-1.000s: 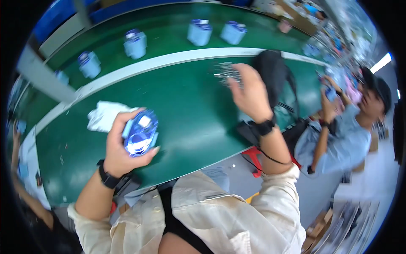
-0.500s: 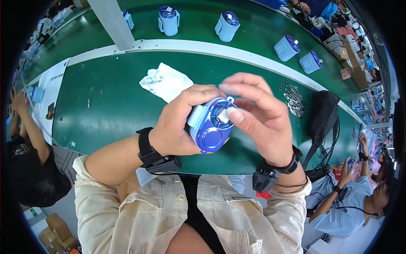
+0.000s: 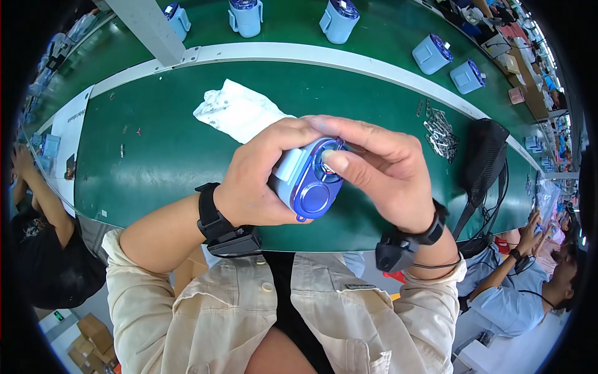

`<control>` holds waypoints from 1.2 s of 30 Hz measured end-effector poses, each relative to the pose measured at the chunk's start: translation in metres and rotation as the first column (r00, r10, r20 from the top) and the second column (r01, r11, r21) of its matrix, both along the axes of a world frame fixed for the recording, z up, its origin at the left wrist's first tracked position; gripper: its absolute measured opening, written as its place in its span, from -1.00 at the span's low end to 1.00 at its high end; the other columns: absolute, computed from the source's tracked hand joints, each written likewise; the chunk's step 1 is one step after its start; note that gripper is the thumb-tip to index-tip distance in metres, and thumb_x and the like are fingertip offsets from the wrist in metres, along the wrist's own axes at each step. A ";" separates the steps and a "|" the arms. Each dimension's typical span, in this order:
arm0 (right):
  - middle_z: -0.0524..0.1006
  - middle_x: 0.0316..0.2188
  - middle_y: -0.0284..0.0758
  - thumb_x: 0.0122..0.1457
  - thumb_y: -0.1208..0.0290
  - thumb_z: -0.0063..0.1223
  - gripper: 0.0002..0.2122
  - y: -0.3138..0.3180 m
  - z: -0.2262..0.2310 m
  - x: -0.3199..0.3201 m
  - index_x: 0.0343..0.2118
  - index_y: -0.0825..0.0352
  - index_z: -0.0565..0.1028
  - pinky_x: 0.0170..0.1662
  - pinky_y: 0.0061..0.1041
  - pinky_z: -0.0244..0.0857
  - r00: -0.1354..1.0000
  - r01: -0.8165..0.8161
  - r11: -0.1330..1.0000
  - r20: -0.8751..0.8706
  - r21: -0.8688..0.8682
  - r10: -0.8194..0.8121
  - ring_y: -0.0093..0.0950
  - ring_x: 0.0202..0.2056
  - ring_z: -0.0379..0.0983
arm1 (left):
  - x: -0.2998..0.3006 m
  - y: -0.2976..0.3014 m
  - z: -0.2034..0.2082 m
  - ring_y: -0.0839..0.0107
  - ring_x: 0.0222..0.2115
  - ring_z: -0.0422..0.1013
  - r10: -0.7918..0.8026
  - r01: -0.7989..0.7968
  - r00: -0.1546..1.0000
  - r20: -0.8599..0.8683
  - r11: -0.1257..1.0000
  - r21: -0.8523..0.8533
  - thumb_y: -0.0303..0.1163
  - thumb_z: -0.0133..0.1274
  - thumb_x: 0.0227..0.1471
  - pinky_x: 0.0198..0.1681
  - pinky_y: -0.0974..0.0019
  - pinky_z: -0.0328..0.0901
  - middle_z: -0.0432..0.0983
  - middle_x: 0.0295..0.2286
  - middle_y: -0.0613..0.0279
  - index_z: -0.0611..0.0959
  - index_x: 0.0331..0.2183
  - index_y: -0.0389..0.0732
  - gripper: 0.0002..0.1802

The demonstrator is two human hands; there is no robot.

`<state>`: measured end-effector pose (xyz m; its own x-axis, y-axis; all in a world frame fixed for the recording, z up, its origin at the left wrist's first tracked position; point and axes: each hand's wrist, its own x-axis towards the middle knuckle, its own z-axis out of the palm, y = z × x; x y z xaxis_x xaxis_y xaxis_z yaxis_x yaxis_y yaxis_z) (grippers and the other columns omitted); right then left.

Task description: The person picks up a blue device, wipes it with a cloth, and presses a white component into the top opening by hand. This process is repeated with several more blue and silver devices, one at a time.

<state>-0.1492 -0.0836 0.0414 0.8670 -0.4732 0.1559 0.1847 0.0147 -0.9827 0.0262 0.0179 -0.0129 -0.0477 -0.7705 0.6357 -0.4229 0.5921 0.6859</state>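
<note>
A light blue cup with a glossy dark-blue lid is held above the green table, its lid tilted up toward me. My left hand wraps around the cup's left side and underside. My right hand closes over the far right of the lid, its thumb pressing into the round recess and its fingers along the far edge. Whatever lies beneath the thumb is mostly hidden. Just beyond my left hand, a crumpled white cloth lies on the table.
Several similar cups stand on the green surface behind a white rail. Small metal parts are piled at right, beside a black mesh bag with cables. People work at both sides.
My right fingers have come down onto the lid's far edge, and the thumb now covers the small white piece seen in the recess. The view has shifted slightly.
</note>
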 end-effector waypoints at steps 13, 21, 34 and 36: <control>0.41 0.08 -0.16 0.16 0.62 0.06 -0.62 0.008 -0.009 0.007 0.08 0.43 0.41 0.13 -0.45 0.23 0.991 -0.064 0.981 0.129 0.182 0.041 -0.44 0.06 0.36 | -0.007 -0.006 -0.008 0.11 -0.11 0.44 0.050 -0.075 0.991 -0.127 0.977 -0.199 -0.44 0.42 -0.33 0.00 0.09 0.30 0.45 -0.11 0.01 0.38 -0.04 -0.23 -0.23; 0.44 0.05 -0.19 0.05 0.68 0.17 -0.58 0.008 -0.008 0.004 0.03 0.39 0.46 0.11 -0.44 0.26 0.991 -0.069 0.985 0.123 0.159 0.049 -0.43 0.05 0.37 | -0.004 -0.008 -0.010 0.09 -0.09 0.44 0.050 -0.053 0.999 -0.019 0.963 -0.263 -0.43 0.41 -0.31 0.08 -0.03 0.22 0.43 -0.08 0.01 0.38 -0.03 -0.23 -0.23; 0.46 0.02 -0.23 0.15 0.57 0.10 -0.64 0.006 0.002 0.008 0.04 0.41 0.44 0.09 -0.46 0.28 0.995 -0.086 0.897 0.074 0.433 0.060 -0.47 0.00 0.40 | -0.006 -0.006 -0.006 0.05 -0.09 0.44 0.088 -0.095 0.995 -0.047 0.976 -0.194 -0.43 0.43 -0.33 -0.04 0.14 0.33 0.43 -0.08 -0.02 0.35 -0.02 -0.20 -0.19; 0.46 0.02 -0.23 0.17 0.55 0.09 -0.63 0.008 -0.014 0.012 0.06 0.43 0.43 0.09 -0.46 0.28 0.996 -0.034 0.972 0.086 0.233 0.014 -0.48 0.00 0.40 | -0.004 -0.007 -0.008 0.05 -0.11 0.45 0.081 -0.088 0.996 -0.043 0.982 -0.167 -0.42 0.44 -0.35 -0.05 0.13 0.33 0.43 -0.08 -0.03 0.34 -0.02 -0.20 -0.16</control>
